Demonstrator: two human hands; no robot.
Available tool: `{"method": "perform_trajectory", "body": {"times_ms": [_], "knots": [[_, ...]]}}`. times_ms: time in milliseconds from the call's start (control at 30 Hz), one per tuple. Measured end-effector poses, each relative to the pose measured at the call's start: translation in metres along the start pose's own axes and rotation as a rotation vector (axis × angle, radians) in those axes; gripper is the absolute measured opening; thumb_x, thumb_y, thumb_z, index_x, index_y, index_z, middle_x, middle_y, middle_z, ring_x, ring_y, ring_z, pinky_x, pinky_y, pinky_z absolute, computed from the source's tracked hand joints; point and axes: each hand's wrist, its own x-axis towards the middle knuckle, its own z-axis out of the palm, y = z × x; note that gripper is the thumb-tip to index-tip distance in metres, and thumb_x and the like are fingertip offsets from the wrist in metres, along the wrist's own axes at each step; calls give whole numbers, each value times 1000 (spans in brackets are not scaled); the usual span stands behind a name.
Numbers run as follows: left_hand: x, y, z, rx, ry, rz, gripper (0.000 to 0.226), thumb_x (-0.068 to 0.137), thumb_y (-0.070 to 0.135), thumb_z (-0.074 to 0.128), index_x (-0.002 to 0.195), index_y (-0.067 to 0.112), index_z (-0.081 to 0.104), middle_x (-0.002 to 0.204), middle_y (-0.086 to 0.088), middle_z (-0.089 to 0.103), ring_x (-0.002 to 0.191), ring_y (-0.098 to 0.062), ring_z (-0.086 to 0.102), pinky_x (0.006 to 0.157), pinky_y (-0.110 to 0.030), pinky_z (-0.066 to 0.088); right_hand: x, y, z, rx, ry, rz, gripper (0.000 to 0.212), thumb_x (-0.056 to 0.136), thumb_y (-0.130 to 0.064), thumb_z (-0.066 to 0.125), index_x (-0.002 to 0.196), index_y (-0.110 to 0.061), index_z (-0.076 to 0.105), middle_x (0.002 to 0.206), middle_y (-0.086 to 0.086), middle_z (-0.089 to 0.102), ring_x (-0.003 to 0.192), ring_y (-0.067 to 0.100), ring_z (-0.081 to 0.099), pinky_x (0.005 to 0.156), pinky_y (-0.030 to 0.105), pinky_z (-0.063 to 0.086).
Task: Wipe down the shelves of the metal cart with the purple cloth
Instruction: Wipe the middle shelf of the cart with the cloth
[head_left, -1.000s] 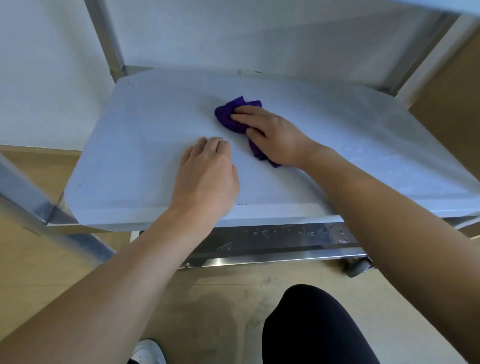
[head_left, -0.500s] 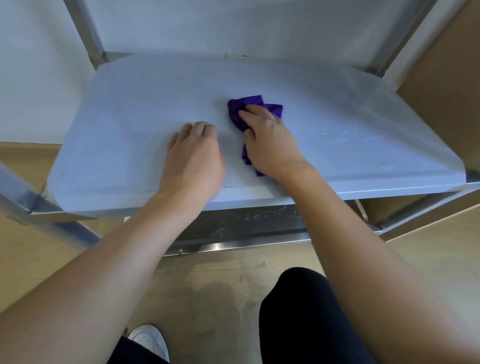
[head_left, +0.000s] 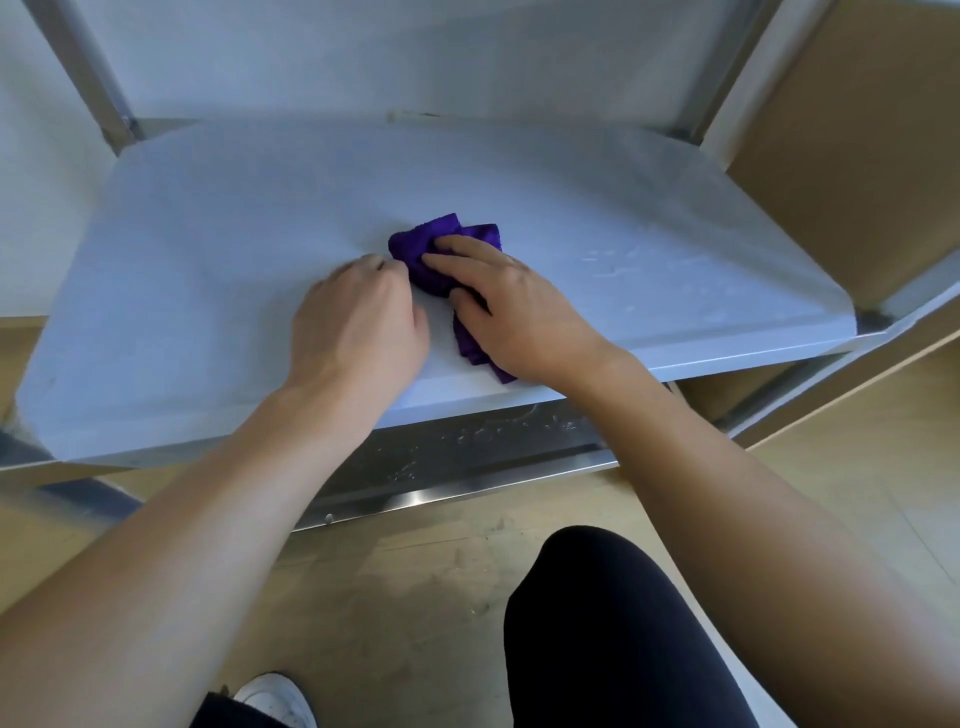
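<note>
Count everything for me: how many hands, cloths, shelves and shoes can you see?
Hands: 2, the left hand and the right hand
Cloths: 1, the purple cloth
Cart shelves: 2, the pale shelf under the hands and the wet lower shelf
Shoes: 1, the white shoe
Total: 6
</note>
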Motion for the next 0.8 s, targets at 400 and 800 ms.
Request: {"method": "perform_trajectory", "body": {"times_ms": [400, 800], "knots": [[9, 73, 31, -147, -64, 166, 22, 92, 16, 42, 94, 2, 59, 117, -12, 59, 109, -30, 53, 77, -38, 43, -31, 110, -58, -130, 132, 286, 42, 97, -15, 45, 138, -24, 52, 150, -6, 41, 134, 17, 42, 101, 16, 27], [7, 77, 38, -89, -27, 221, 30, 92, 19, 43, 105, -1, 61, 120, -17, 59, 112, -33, 54, 85, -44, 45, -28, 133, -69, -247, 222, 521, 45, 93, -11, 43, 138, -14, 50, 151, 5, 38, 132, 30, 42, 105, 30, 34]]}}
